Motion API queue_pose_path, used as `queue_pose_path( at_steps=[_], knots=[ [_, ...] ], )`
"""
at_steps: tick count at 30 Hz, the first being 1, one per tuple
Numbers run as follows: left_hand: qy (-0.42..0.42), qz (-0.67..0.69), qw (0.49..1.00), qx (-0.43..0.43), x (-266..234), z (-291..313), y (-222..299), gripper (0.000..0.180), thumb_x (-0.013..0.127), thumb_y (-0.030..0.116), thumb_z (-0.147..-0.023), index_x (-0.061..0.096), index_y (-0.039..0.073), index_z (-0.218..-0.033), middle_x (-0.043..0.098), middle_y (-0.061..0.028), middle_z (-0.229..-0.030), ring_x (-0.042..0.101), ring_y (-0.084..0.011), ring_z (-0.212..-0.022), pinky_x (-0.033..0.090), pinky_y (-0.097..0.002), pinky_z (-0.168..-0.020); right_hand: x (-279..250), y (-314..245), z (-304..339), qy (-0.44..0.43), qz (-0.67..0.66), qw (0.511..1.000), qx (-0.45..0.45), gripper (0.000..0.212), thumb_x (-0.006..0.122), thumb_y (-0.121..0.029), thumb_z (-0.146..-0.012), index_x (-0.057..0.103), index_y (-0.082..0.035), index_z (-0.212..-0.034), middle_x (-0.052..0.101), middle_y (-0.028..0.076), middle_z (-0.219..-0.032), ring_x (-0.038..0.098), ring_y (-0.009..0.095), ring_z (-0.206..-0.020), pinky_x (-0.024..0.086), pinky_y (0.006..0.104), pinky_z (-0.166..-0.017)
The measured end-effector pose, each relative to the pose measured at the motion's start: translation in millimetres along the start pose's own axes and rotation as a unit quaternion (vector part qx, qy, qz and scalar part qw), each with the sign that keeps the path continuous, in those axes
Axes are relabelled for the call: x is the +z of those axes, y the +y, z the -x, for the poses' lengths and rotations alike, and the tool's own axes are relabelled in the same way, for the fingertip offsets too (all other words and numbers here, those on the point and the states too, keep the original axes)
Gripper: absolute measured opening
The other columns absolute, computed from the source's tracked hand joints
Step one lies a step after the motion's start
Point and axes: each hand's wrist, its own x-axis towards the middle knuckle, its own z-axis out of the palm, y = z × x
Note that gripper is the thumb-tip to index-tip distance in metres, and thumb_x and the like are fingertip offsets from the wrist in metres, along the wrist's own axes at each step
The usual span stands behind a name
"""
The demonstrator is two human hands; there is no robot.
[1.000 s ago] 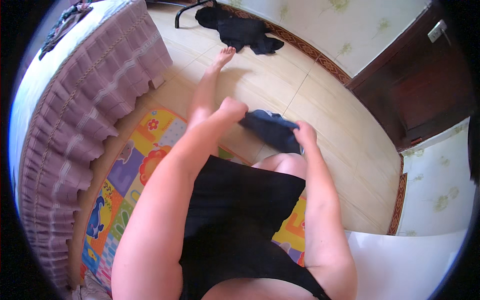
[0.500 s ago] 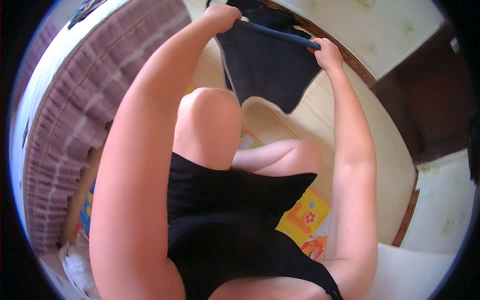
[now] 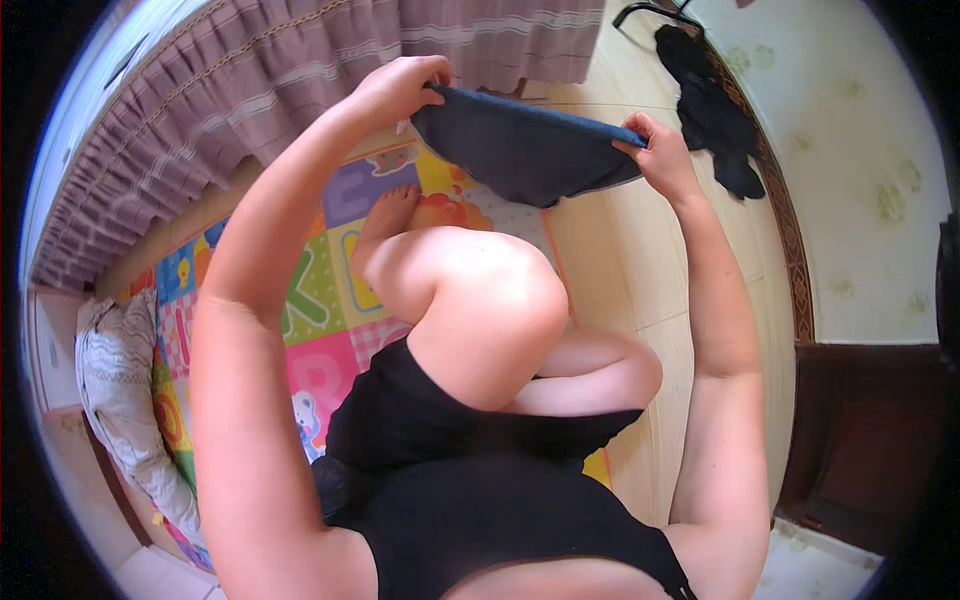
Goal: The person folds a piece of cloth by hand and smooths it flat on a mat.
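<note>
A dark cloth garment [image 3: 520, 155] with a blue band along its top edge hangs stretched between my two hands, out in front of me. My left hand [image 3: 405, 88] grips one end of the band, fingers closed round it. At the band's other end, slightly lower in view, my right hand [image 3: 660, 152] pinches the cloth between thumb and fingers. The lower part of the garment is tilted and foreshortened, so its full shape is hidden. Beneath it are my bent knees [image 3: 500, 300].
A colourful play mat [image 3: 315, 290] lies under me on the pale floor [image 3: 620, 260]. Pleated mauve fabric [image 3: 250, 90] hangs along the left. A rumpled grey-white cloth [image 3: 125, 400] lies at far left. Black cloth [image 3: 715, 120] lies by the right-hand wall [image 3: 850, 170], near a dark door [image 3: 850, 450].
The view has turned left, showing more mat and the black cloth on the floor. Held by both hands throughout, the garment has tipped so less of its face shows.
</note>
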Motion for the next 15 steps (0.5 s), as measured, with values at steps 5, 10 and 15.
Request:
queue_pose_path(
  at_steps=[5,10,15],
  knots=[
    [0.048,-0.104,0.993,0.021,8.7,11.3,-24.1,0.019,0.065,0.015,-0.079,0.058,0.009,-0.095,0.065,-0.0123,-0.088,0.061,-0.0331,-0.087,0.048,-0.0424,-0.071,30.9,13.2,-44.9,0.006,-0.019,1.000,-0.011,0.022,0.075,-0.017,-0.071,0.064,-0.005,-0.086,0.067,0.013,-0.079,0.064,0.027,-0.073,0.048,0.0357,-0.067],
    [0.000,-0.044,0.999,-0.027,-10.5,17.6,-22.7,0.019,0.064,0.020,-0.079,0.062,0.010,-0.096,0.065,-0.0133,-0.087,0.062,-0.0331,-0.086,0.048,-0.0434,-0.070,10.9,-9.9,-90.2,-0.060,0.011,0.996,-0.059,0.024,0.077,-0.016,-0.068,0.063,-0.002,-0.081,0.062,0.004,-0.068,0.055,0.011,-0.064,0.044,0.0271,-0.060],
    [-0.015,-0.087,0.996,0.016,-29.0,22.3,6.5,0.019,0.055,0.013,-0.082,0.065,0.008,-0.098,0.066,-0.0120,-0.095,0.063,-0.0313,-0.090,0.050,-0.0391,-0.076,-15.9,-3.2,-83.2,-0.070,-0.141,0.987,-0.014,0.015,0.074,-0.010,-0.073,0.066,0.000,-0.080,0.061,-0.002,-0.070,0.052,0.006,-0.067,0.041,0.0222,-0.062]
  ],
)
